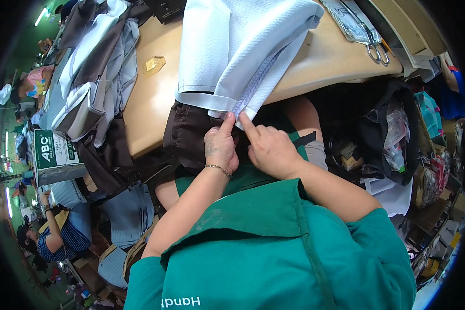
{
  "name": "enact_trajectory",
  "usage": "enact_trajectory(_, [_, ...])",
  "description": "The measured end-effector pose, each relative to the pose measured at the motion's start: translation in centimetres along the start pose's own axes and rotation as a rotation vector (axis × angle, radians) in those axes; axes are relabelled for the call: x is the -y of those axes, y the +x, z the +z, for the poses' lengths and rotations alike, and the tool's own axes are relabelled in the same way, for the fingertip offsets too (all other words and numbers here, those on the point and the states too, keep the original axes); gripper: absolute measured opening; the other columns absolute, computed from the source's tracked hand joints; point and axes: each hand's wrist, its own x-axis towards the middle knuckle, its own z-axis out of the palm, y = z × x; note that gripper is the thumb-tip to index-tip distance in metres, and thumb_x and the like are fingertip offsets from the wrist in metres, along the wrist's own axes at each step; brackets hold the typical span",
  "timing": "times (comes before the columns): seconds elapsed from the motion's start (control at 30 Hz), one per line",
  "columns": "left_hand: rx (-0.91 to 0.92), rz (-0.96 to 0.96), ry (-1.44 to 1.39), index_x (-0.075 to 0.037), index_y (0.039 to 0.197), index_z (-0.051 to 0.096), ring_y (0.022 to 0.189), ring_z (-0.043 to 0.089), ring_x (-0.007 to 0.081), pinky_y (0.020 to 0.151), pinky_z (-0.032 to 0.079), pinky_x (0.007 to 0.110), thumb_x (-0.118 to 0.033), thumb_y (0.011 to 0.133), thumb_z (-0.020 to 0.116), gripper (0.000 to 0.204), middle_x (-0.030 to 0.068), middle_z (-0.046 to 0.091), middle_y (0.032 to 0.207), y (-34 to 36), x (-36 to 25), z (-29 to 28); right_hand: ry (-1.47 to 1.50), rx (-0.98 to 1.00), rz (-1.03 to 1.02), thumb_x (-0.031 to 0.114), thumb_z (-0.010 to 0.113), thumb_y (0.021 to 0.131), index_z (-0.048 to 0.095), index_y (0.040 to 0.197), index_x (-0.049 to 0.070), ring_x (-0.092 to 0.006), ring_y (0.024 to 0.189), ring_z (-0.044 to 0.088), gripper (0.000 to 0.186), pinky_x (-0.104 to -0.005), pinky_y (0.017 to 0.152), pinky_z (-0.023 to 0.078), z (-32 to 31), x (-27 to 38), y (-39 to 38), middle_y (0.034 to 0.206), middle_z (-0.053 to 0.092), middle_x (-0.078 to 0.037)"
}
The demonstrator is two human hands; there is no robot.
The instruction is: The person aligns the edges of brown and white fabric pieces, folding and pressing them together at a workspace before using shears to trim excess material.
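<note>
A white textured fabric piece (253, 57) lies over the table's near edge and hangs toward me. A pale strip (204, 100) runs along its lower border, and dark brown cloth (187, 132) hangs below. My left hand (221, 144) is closed on the white fabric's lower edge, thumb on top and the other fingers curled under. Beside it, my right hand (275, 150) holds the small white corner, its index finger stretched along the top. The two fingertips almost meet. What lies beneath the fabric between the fingers is hidden.
Scissors (374, 45) and a spiral notebook (349, 23) lie at the table's far right. A pile of brown and grey garments (95, 82) covers the left side. A small amber block (154, 65) rests on the table (152, 44). A dark bag (382, 129) stands right; a co-worker (62, 232) is left.
</note>
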Motion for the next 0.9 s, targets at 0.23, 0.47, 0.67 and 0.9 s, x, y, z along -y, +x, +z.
enact_trajectory(0.23, [0.046, 0.019, 0.022, -0.004, 0.073, 0.056, 0.053, 0.039, 0.0053, 0.046, 0.031, 0.023, -0.028, 0.084, 0.067, 0.028, -0.0020, 0.050, 0.064, -0.1, 0.3, 0.2, 1.471, 0.262, 0.359, 0.004, 0.056, 0.075, -0.005, 0.146, 0.016, -0.0171, 0.058, 0.053, 0.094, -0.0291, 0.058, 0.047, 0.7, 0.5, 0.0, 0.068, 0.052, -0.007])
enact_trajectory(0.47, [0.024, 0.101, 0.055, -0.006, 0.067, 0.055, 0.050, 0.034, 0.0043, 0.044, 0.026, 0.023, -0.029, 0.083, 0.068, 0.031, -0.0049, 0.045, 0.058, -0.5, 0.2, 0.3, 1.939, 0.304, 0.464, 0.001, 0.054, 0.076, 0.004, 0.146, 0.022, -0.0160, 0.059, 0.054, 0.089, -0.0269, 0.057, 0.048, 0.4, 0.1, -0.6, 0.069, 0.053, -0.007])
enact_trajectory(0.67, [-0.021, 0.119, 0.115, -0.005, 0.069, 0.057, 0.051, 0.036, 0.0042, 0.045, 0.028, 0.023, -0.026, 0.082, 0.069, 0.027, -0.0044, 0.047, 0.060, -1.2, -0.1, 1.1, 0.849, 0.219, 0.338, -0.001, 0.055, 0.077, 0.003, 0.146, 0.016, -0.0144, 0.061, 0.056, 0.088, -0.0254, 0.059, 0.048, -0.6, 0.6, 0.0, 0.073, 0.056, -0.007])
enact_trajectory(0.9, [0.028, 0.141, 0.033, -0.003, 0.074, 0.061, 0.055, 0.040, 0.0052, 0.051, 0.033, 0.021, -0.027, 0.079, 0.071, 0.026, -0.0027, 0.053, 0.066, -0.7, -0.1, 0.4, 1.242, 0.207, 0.307, 0.000, 0.056, 0.074, 0.012, 0.145, 0.012, -0.0204, 0.061, 0.059, 0.084, -0.0289, 0.054, 0.049, -0.5, -0.1, -0.4, 0.074, 0.058, -0.009])
